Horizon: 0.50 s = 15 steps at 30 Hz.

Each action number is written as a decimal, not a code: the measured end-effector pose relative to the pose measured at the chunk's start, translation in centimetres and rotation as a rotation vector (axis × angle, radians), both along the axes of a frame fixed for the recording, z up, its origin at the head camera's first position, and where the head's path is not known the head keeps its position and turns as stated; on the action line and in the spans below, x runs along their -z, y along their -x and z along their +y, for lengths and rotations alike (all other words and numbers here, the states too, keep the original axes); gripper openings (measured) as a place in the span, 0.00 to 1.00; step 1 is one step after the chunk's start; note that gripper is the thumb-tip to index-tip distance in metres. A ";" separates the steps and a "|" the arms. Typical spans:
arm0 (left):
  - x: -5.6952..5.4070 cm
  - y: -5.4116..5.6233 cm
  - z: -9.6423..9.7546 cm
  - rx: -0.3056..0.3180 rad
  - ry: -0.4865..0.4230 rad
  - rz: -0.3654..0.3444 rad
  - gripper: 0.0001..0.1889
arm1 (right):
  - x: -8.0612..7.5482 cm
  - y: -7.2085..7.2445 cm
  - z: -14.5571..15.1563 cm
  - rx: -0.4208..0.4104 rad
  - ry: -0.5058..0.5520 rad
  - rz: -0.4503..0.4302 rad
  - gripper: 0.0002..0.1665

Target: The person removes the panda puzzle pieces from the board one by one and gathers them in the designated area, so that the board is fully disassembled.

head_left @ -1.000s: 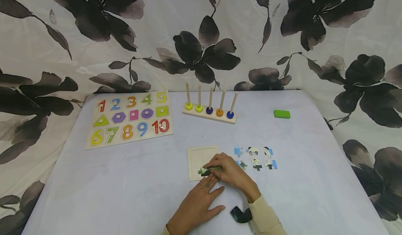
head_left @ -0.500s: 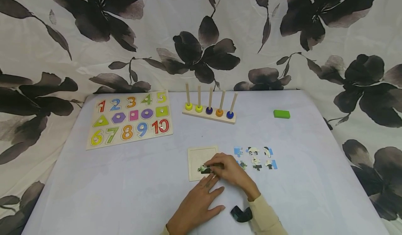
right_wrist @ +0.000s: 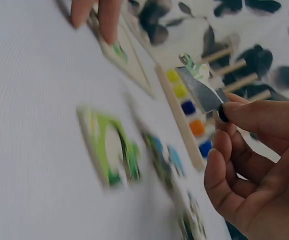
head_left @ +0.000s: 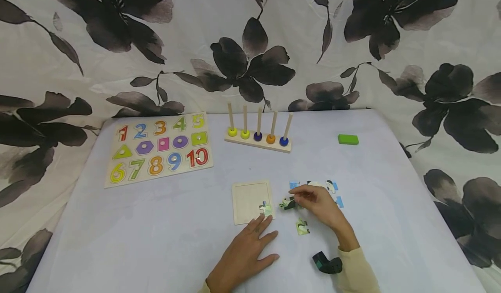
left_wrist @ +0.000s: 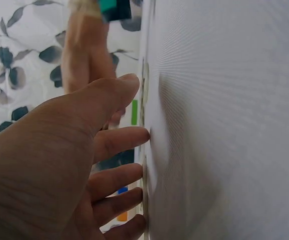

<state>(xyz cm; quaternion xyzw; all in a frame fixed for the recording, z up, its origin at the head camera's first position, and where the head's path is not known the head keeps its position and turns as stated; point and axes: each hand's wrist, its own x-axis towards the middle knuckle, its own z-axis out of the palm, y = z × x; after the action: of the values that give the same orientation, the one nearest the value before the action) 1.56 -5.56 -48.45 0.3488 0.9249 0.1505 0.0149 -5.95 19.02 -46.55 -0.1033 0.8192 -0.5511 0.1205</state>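
My left hand [head_left: 244, 251] lies with extended fingers at the near edge of the square wooden puzzle tray [head_left: 239, 197]. Its fingertips touch that edge, beside a green and white puzzle piece [head_left: 265, 208] in the tray's near right corner. Just right of the tray, my right hand [head_left: 318, 204] pinches a black, white and green puzzle piece [head_left: 287, 203] between thumb and fingers. In the right wrist view this held piece [right_wrist: 202, 87] is raised off the table. A loose green piece [head_left: 302, 227] lies below the right hand. Panda pieces [head_left: 331, 186] beyond are partly hidden by that hand.
A number and shape board [head_left: 158, 149] lies at the back left. Near the back middle stands a pegged stacker [head_left: 258, 140] with coloured rings. A green block [head_left: 348, 139] sits at the back right. A dark device [head_left: 328, 263] is by the right wrist.
My right hand has moved right, from over the tray to beside it, carrying the pinched piece. The corner piece and the loose green piece are now uncovered. My left hand stays put.
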 end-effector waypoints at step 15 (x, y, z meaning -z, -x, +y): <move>-0.2 0.0 0.3 -0.029 -0.001 -0.070 0.26 | 1.1 -5.0 6.6 0.204 -0.117 -0.059 0.07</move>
<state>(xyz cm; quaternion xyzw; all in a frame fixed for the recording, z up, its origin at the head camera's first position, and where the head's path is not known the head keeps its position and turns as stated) 1.53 -5.22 -48.22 0.3299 0.9287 0.1632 0.0450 -0.94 25.65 -47.68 0.0039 0.8525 -0.5143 0.0936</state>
